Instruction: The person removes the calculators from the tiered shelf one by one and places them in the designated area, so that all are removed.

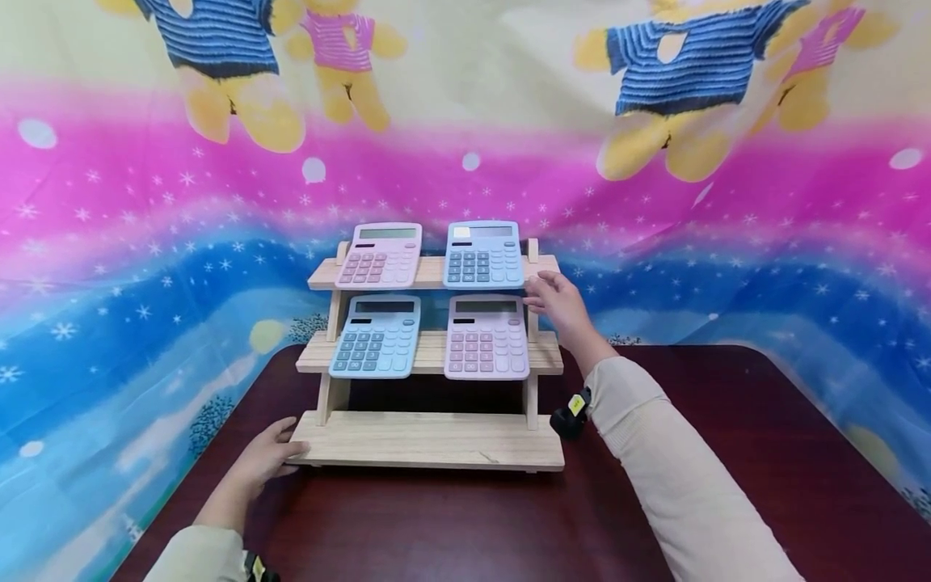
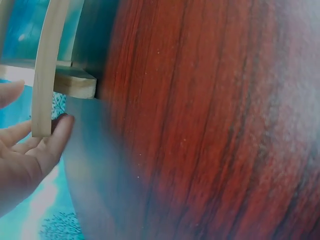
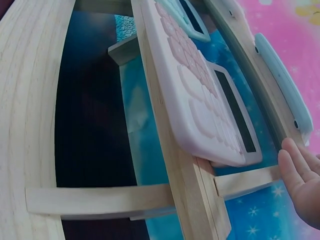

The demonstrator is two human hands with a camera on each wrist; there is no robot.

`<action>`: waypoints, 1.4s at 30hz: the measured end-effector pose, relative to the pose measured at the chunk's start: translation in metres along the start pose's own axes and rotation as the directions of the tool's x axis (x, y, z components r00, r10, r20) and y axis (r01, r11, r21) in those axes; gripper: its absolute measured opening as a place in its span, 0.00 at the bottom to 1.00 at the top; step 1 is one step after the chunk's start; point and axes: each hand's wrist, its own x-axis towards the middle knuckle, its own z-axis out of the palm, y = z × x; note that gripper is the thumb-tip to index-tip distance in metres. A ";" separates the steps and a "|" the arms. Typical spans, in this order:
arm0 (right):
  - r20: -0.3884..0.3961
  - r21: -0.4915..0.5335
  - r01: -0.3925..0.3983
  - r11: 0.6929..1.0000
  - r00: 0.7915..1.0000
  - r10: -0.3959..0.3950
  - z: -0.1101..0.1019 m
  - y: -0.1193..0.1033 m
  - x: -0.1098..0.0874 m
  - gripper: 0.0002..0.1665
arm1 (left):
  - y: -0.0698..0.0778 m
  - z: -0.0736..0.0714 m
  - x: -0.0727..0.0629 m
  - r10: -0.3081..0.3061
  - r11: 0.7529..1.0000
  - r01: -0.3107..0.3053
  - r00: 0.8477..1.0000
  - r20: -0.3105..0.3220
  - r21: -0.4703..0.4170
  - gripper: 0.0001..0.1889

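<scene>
A three-tier wooden display stand (image 1: 436, 440) holds several calculators on its upper two shelves. A pink calculator (image 1: 380, 257) and a blue calculator (image 1: 483, 255) lean on the top shelf. On the middle shelf are another blue calculator (image 1: 376, 337) and a pinkish-lilac calculator (image 1: 486, 338), large in the right wrist view. My left hand (image 1: 267, 454) grips the left end of the bottom shelf (image 2: 44, 95), thumb on one side and fingers on the other. My right hand (image 1: 562, 307) has its fingertips at the right end of the top shelf, beside the upper blue calculator.
The stand rests on a dark reddish-brown table (image 1: 451, 525) with rounded far corners. Behind it hangs a patterned cloth (image 1: 465, 137) with bears and snowflakes, close to the stand's back. Upright supports (image 1: 532, 400) join the shelves near their ends.
</scene>
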 end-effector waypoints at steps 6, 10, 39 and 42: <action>-0.012 0.101 -0.054 0.993 0.998 0.056 0.007 0.002 0.006 0.28 | -0.006 -0.003 -0.003 -0.005 0.991 0.003 1.000 -0.016 -0.134 0.33; 0.001 0.173 -0.059 0.983 0.998 0.060 0.011 0.003 0.007 0.28 | -0.010 -0.005 -0.002 -0.025 0.979 0.020 0.999 -0.026 -0.201 0.32; -0.046 0.402 -0.066 0.913 0.995 0.092 0.021 0.049 0.059 0.30 | -0.014 -0.003 0.005 -0.041 0.941 0.026 0.999 -0.036 -0.339 0.31; -0.072 0.425 -0.064 0.903 0.992 0.104 0.022 0.051 0.061 0.29 | -0.014 -0.003 0.005 -0.033 0.938 0.020 0.999 -0.032 -0.347 0.31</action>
